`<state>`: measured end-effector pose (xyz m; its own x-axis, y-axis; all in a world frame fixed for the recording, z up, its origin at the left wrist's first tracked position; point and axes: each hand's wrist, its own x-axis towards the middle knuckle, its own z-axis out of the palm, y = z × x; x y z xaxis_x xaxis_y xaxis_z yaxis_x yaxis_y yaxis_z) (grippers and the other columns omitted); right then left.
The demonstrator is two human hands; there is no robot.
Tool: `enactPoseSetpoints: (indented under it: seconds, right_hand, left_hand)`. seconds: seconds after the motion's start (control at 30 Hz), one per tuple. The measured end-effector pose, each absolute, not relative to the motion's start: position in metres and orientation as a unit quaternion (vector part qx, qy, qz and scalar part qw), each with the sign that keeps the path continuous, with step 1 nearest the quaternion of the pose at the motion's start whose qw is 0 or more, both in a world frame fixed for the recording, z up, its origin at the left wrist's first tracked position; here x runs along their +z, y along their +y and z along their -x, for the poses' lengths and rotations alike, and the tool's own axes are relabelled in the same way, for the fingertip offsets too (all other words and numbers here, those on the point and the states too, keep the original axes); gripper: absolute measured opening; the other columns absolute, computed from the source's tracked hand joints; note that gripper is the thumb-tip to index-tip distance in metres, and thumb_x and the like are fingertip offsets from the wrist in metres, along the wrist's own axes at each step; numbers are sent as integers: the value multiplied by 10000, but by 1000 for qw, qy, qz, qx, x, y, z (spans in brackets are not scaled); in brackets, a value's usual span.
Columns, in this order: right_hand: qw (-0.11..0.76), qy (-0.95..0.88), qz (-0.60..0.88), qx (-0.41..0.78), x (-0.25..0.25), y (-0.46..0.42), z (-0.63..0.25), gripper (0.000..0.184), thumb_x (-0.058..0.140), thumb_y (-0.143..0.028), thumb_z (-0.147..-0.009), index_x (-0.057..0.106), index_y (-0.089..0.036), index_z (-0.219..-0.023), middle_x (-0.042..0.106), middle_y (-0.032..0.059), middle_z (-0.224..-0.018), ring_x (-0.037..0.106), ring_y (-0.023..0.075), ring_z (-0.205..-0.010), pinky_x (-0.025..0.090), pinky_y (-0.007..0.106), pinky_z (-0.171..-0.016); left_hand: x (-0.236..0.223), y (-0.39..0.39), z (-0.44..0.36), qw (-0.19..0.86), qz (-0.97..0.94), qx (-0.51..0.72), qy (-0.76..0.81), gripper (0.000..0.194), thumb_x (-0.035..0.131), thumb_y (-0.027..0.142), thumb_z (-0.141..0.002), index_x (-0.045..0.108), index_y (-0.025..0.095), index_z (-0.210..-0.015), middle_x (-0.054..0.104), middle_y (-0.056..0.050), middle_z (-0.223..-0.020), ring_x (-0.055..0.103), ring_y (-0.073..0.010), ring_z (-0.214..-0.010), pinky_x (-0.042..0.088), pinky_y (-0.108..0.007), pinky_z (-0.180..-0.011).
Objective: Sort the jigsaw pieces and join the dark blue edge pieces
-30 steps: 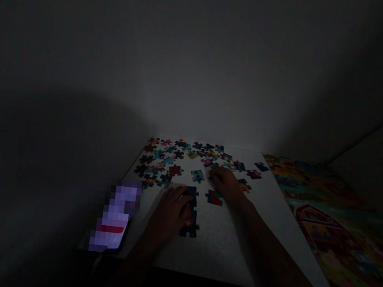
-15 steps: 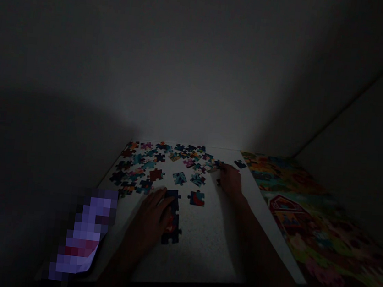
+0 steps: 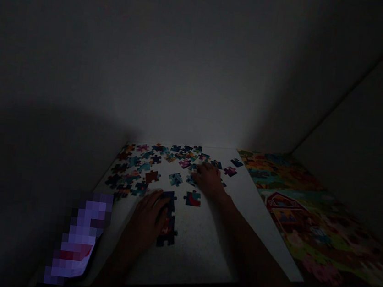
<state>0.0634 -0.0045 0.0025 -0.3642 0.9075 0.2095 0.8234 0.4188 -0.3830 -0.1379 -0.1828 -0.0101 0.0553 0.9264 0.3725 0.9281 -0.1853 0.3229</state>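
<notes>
The scene is very dark. My left hand [image 3: 146,219] lies flat, fingers out, on a dark strip of joined puzzle pieces [image 3: 167,226] on a white board [image 3: 196,250]. My right hand [image 3: 208,178] reaches forward among several loose puzzle pieces [image 3: 155,158] scattered across the far half of the board; its fingers rest on pieces there and whether they grip one is hidden in the dark. A single dark piece with red [image 3: 192,199] lies just in front of the right hand.
A colourful picture sheet with a red barn [image 3: 294,210] lies to the right of the board. A lit, blurred phone screen [image 3: 80,237] sits at the board's left front corner. A plain wall rises behind.
My right hand has moved left from the board's far right edge back towards the middle of the loose pieces. The left hand stays on the joined strip. The view has shifted slightly.
</notes>
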Motion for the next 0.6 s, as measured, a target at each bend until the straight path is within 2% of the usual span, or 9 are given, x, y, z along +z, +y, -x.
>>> enactPoseSetpoints:
  seconds: [0.07, 0.33, 0.6]
  right_hand:
    - [194, -818, 528, 118, 1, -6, -60, 430, 555, -444, -920, 610, -211, -1277, 507, 142, -1418, 386, 303, -1354, 251, 501, -1106]
    - [205, -812, 521, 166, 5, -3, -69, 310, 601, -385, -873, 668, -225, -1130, 580, 99, -1315, 440, 291, -1290, 320, 461, -1042]
    - [227, -815, 510, 154, 4, -8, -66, 258, 530, -346, -913, 659, -203, -1084, 600, 101, -1257, 456, 279, -1240, 311, 435, -1024]
  left_hand:
    - [-11, -183, 138, 3, 724, -257, -640, 301, 454, 247, -952, 640, 222, -1188, 561, -84, -1375, 504, -271, -1278, 440, -508, -1067]
    - [-14, -182, 137, 4, 720, -267, -641, 306, 440, 265, -966, 639, 215, -1193, 559, -86, -1372, 494, -271, -1283, 424, -515, -1081]
    - [-9, -184, 135, -11, 715, -266, -646, 294, 454, 259, -964, 635, 218, -1193, 559, -79, -1371, 489, -267, -1289, 420, -511, -1085]
